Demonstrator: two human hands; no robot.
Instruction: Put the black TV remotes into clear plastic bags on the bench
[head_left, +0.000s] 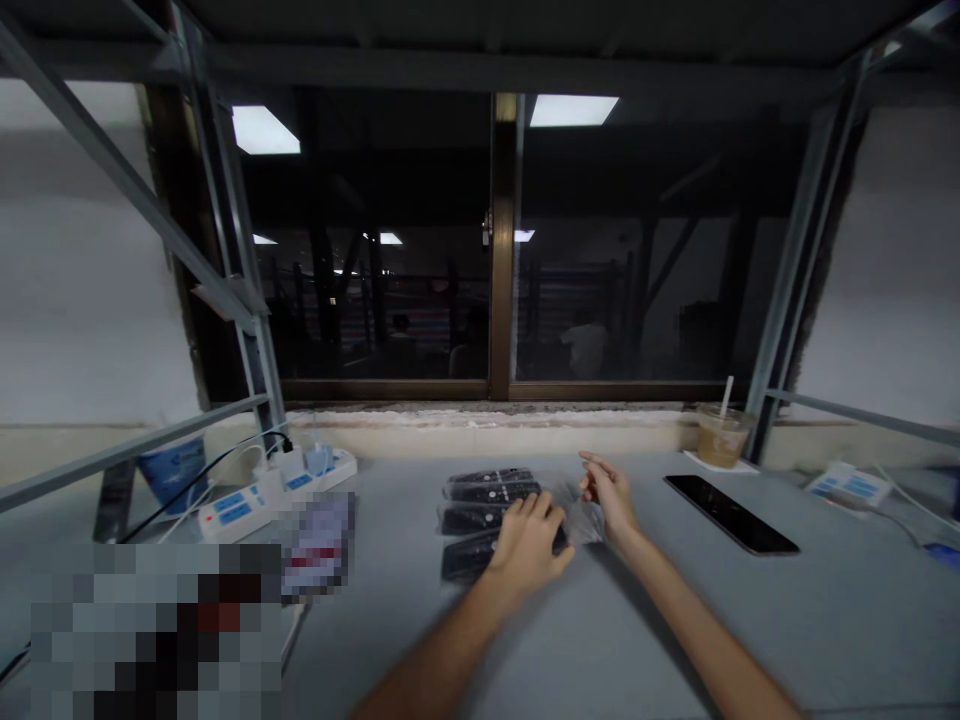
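Note:
Several black remote controls (466,518) in clear plastic sleeves lie side by side on the grey table (615,640). My left hand (529,545) is over the right part of the nearer ones. Its fingers and thumb curl round a remote whose dark end shows between them; the rest of that remote is partly hidden under the hand. My right hand (611,500) is just to the right, above the loose clear plastic (585,522) at the sleeves' ends. Its index finger points out and the others bend loosely, with nothing visible in its grasp.
A black phone (731,513) lies at right, with an iced drink cup (721,440) behind it. At left are a white power strip (236,512) with plugs and cables, a blue container (174,470) and pixelated items. A metal frame (259,370) and dark window border the table.

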